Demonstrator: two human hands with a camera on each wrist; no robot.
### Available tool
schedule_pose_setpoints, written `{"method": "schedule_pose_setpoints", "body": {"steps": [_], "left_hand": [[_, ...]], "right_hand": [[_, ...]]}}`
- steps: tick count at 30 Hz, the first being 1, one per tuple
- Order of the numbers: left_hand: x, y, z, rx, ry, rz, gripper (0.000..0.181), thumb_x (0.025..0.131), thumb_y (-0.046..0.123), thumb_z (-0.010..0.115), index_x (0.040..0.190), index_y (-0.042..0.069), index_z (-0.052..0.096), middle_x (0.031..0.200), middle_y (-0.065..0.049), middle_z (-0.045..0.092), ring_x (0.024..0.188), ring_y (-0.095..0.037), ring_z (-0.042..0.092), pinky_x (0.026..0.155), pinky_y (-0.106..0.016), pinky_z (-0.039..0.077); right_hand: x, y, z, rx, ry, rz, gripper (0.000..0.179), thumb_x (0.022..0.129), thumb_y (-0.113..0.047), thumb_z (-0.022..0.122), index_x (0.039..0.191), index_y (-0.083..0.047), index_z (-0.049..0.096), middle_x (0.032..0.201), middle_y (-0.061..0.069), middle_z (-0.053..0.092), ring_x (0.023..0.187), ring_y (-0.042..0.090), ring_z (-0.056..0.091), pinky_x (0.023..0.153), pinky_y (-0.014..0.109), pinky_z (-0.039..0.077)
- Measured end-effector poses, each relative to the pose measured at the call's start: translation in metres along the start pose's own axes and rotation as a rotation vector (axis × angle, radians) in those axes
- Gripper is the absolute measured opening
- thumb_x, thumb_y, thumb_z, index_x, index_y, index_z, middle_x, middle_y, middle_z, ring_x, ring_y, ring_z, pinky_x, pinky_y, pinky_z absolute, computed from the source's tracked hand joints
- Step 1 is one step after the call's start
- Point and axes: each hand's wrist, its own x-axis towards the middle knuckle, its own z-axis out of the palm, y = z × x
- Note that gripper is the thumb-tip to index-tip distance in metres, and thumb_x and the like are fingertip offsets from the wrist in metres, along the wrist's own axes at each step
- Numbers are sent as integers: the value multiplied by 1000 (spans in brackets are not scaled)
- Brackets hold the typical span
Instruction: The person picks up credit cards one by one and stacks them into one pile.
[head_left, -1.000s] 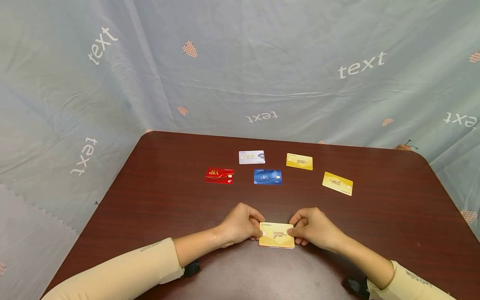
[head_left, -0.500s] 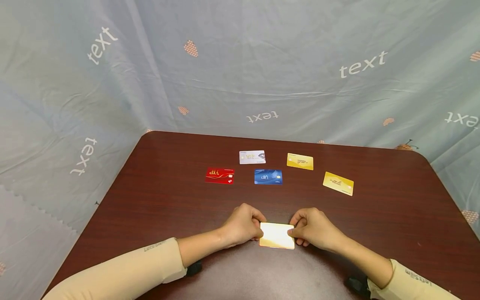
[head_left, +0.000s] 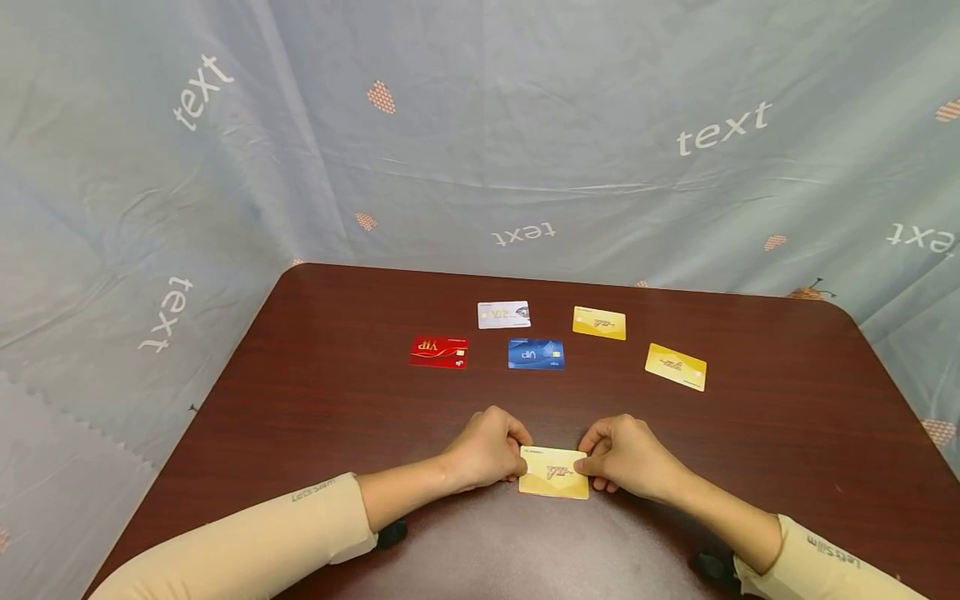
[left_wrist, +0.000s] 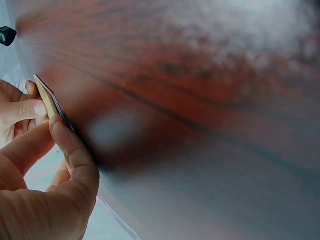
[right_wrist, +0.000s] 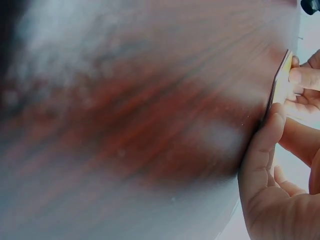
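Glare has left the held yellow card [head_left: 553,479] since the earlier frame, position practically unchanged: nearer than the blue card [head_left: 536,354], with fingers of left hand [head_left: 483,450] and right hand [head_left: 633,458] clamped on opposite ends. On the surface [head_left: 337,375], relative to the blue card, a slanted yellow card [head_left: 675,367] lies right, a red card [head_left: 439,352] left, a white card [head_left: 502,316] beyond.

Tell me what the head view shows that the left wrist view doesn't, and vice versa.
Only the head view: red card, blue card, white card and two loose yellow cards on the table.
Only the left wrist view: the held yellow card nearly edge-on, with a dark line along its table side.
Both: the table, with left hand and right hand pinching that card.
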Motion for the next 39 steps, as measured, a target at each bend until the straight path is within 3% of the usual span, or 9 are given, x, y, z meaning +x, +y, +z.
{"method": "schedule_pose_setpoints", "body": {"steps": [10,26,39], "left_hand": [[1,1,0,17,-1,16,26,71,-21,69,95,-11,74,56,0,62,48,-7,56,48,-18,44],[-5,-2,0,-46,-17,-24,23,74,-23,71,95,-12,73,59,-3,61,47,-11,57,46,-18,48],[-1,1,-1,-86,-4,-47,22,75,-23,71,94,-12,73,60,-4,61,48,-10,57,47,-19,51]], "right_hand": [[1,2,-1,-10,6,-16,11,85,-3,83,85,-1,72,67,3,68,53,17,64,48,30,57],[-1,3,5,-8,-20,-28,12,86,-3,83,87,0,71,67,3,68,53,16,64,48,30,57],[1,-1,-1,-26,-23,-14,13,88,-4,83,88,1,71,67,4,68,53,16,65,49,31,57]]}}
